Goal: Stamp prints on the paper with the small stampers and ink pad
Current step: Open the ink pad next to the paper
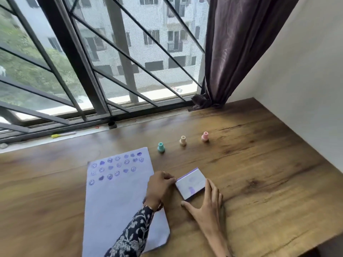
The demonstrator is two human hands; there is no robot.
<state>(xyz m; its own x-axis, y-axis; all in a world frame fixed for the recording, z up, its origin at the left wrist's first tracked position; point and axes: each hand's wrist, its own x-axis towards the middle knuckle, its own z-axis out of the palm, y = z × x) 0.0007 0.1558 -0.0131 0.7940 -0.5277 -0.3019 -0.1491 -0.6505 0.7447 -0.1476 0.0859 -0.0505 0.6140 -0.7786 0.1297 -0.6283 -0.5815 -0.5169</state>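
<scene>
A white paper (pixel 115 199) lies on the wooden desk, with several purple smiley and heart prints across its top part. To its right sits the ink pad (pixel 191 183), a small white box with purple smudges on its lid. My left hand (pixel 160 188) grips the pad's left edge with curled fingers. My right hand (pixel 207 203) lies flat against the pad's right and near side, fingers apart. Three small stampers stand upright behind the pad: a teal stamper (pixel 161 147), a beige stamper (pixel 183 140) and a pink stamper (pixel 205 136).
The wooden desk (pixel 259 173) runs along a barred window (pixel 92 71), with a white wall at the right. A dark curtain (pixel 232 52) hangs at the back right corner. A yellow-capped pen (pixel 63 134) lies on the window sill.
</scene>
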